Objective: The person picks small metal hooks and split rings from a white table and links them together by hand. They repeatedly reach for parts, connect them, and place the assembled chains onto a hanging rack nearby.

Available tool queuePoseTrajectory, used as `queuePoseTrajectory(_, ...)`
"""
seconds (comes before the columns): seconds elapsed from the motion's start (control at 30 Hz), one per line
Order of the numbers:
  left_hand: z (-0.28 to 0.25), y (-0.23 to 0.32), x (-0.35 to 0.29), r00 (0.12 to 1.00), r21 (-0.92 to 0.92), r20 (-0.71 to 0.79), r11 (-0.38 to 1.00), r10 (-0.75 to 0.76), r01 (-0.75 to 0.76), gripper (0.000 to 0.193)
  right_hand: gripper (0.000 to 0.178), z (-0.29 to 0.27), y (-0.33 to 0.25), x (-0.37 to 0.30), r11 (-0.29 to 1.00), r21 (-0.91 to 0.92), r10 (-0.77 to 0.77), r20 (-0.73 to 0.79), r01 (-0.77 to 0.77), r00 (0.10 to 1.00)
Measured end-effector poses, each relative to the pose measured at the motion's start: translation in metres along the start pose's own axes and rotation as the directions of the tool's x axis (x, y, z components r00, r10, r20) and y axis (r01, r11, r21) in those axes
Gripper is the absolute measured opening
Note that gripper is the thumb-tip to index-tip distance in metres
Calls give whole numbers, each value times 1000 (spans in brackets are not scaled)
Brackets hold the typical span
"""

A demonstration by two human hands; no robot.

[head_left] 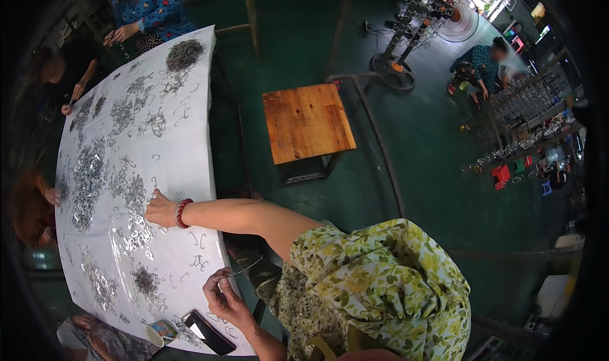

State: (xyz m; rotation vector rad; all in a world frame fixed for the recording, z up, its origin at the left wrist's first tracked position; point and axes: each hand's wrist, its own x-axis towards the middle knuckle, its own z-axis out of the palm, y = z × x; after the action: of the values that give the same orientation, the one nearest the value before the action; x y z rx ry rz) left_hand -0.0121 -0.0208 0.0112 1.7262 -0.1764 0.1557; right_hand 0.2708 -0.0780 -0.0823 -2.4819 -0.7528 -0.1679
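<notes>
My right hand (162, 210), with a red bead bracelet (183, 214) at the wrist, reaches over the white table (184, 190). Its fingers are bunched downward beside a spread of small bent metal hooks (134, 199). One single hook (154, 181) lies right at the fingertips; what they pinch is hidden. Closer to my body, by the table edge, my left hand (222, 295) has thumb and fingers closed on a thin metal hook (246, 268), which sticks out past the edge.
A dark phone (208, 332) and a paper cup (161, 332) stand at the table's near corner. More hook piles (185, 55) cover the table, with several people seated around it. A wooden stool (309, 123) stands on the green floor; a fan (393, 72) is farther off.
</notes>
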Motion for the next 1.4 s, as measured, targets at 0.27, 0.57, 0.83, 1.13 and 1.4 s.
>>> queuePoseTrajectory(0.27,4,5,2,998,116,-70,993,-6,14,14,15,-78,-55,-137,650,759,287,-197,-40,938)
queuePoseTrajectory(0.57,-10,6,8,990,300,-139,954,38,5,15,9,-127,-119,-219,802,562,162,-529,201,833)
queuePoseTrajectory(0.83,-8,-1,-1,984,252,-69,957,165,-143,22,9,-121,-132,-226,623,774,343,-395,108,852)
queuePoseTrajectory(1.13,-125,-97,53,974,803,-196,589,115,92,14,5,-99,-116,-232,418,906,394,-250,70,884)
queuePoseTrajectory(1.4,-115,-123,62,993,866,-94,498,74,45,14,5,-106,-111,-238,400,916,439,-206,15,875)
